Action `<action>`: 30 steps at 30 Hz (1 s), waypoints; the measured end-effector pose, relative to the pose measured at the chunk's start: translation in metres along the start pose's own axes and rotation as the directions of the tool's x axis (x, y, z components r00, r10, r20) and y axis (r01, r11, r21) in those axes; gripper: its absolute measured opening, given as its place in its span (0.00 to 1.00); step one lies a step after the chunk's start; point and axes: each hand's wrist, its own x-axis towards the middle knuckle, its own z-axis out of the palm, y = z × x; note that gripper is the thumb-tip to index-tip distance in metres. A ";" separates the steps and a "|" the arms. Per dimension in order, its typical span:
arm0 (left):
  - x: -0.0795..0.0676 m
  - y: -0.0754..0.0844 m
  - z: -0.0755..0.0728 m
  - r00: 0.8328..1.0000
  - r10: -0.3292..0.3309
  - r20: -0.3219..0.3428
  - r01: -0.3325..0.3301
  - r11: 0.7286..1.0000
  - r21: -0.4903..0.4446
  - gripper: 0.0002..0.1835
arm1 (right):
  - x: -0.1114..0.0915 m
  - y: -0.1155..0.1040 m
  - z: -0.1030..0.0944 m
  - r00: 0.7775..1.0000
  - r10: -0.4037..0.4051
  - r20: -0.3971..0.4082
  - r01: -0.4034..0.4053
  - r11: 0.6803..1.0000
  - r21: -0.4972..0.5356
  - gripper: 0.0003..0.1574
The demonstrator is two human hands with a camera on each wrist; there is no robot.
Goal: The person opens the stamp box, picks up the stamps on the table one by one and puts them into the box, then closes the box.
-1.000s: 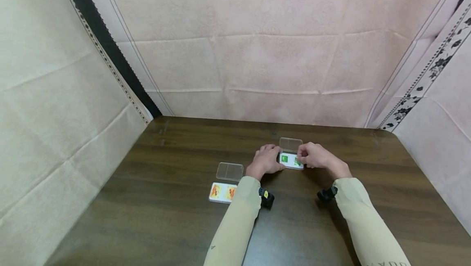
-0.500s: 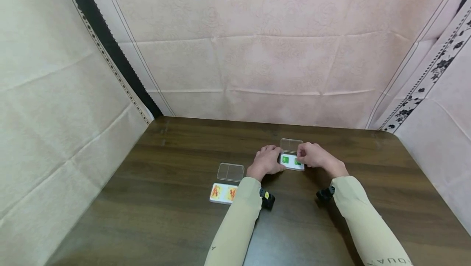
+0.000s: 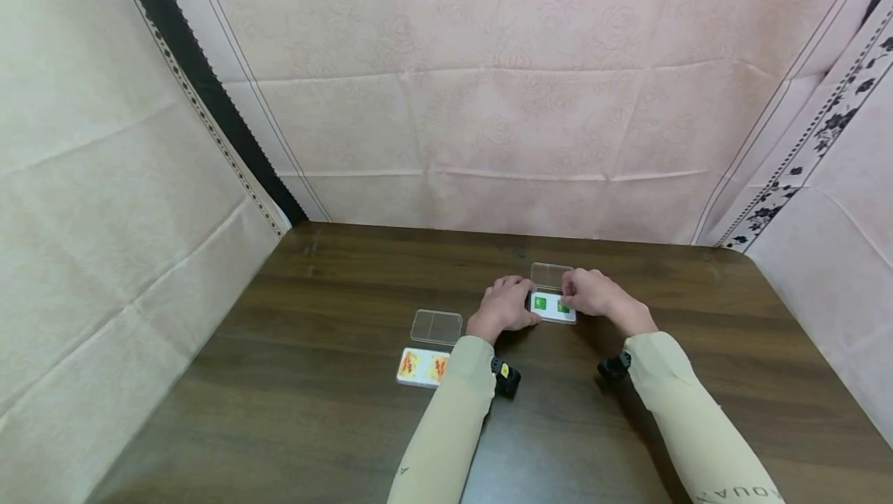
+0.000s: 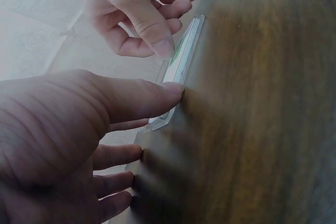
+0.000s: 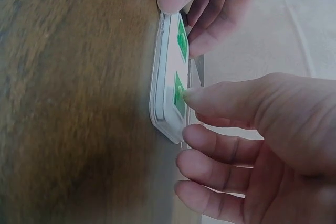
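Observation:
My left hand (image 3: 504,304) grips the left end of an open clear plastic card case (image 3: 553,319), its thumb at the near edge and fingers behind. White cards with green square pictures fill the case's two halves. At the right half, my right hand (image 3: 593,293) has its fingers curled and its thumb tip on the green-pictured card (image 5: 179,94). The index fingertip is partly hidden behind the thumb. Behind the cards, the clear lid (image 3: 549,274) lies folded back. The other green-pictured card (image 5: 181,40) sits beside the left hand.
A second open case stands nearer on the left, with orange-pictured cards (image 3: 409,364) and its clear lid (image 3: 436,326) folded back. My left sleeve (image 3: 446,426) overlaps its right end. The brown wooden table (image 3: 279,411) ends at pale cloth walls (image 3: 502,124).
My right forearm and wrist have shifted slightly left. Both hands stay at the green-pictured case, and the other case has not moved.

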 end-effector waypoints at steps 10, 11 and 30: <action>-0.007 0.001 -0.006 1.000 0.016 0.019 -0.015 0.999 -0.032 0.32 | -0.003 0.004 0.001 0.999 -0.031 -0.009 0.031 1.000 0.004 0.07; -0.008 0.001 -0.008 1.000 0.016 0.021 -0.015 0.999 -0.039 0.32 | -0.003 0.004 0.000 0.999 -0.035 -0.011 0.035 0.999 0.003 0.08; 0.003 0.013 -0.034 0.995 0.069 0.078 -0.079 0.988 0.134 0.21 | 0.001 0.011 -0.010 0.994 -0.097 -0.043 0.095 0.995 -0.035 0.06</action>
